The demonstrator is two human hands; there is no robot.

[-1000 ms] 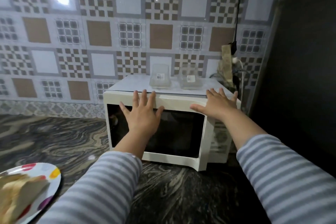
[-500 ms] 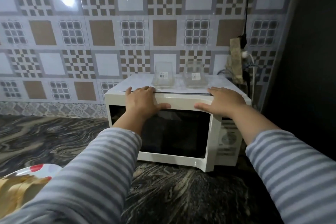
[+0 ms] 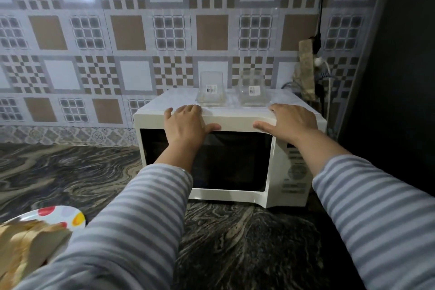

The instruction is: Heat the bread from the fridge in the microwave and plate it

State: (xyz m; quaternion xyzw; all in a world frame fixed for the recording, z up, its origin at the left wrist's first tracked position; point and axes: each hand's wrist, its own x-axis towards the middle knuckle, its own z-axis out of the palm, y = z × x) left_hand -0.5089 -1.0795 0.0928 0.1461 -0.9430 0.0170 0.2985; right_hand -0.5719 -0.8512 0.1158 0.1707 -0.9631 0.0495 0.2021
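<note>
Cream-white microwave (image 3: 235,148) at 12 o'clock on the marbled desk (image 3: 235,242), door shut. Left hand (image 3: 186,125) draped over the top front edge, fingers curled onto the roof, thumb spread along the door's upper band; no pinch, holding nothing. Right hand (image 3: 292,122) likewise flat on the top right corner, fingers spread, thumb pointing inward. Two clear containers (image 3: 231,90) just behind the fingertips on the roof. Sliced bread (image 3: 26,242) at 7 o'clock on a spotted plate (image 3: 58,215), well apart from both hands, not yet heated. Likely light, soft, easily crushed or torn: best lifted by the plate rim, or by the crust edges with a loose grip. Microwave probably heavy and stiff.
</note>
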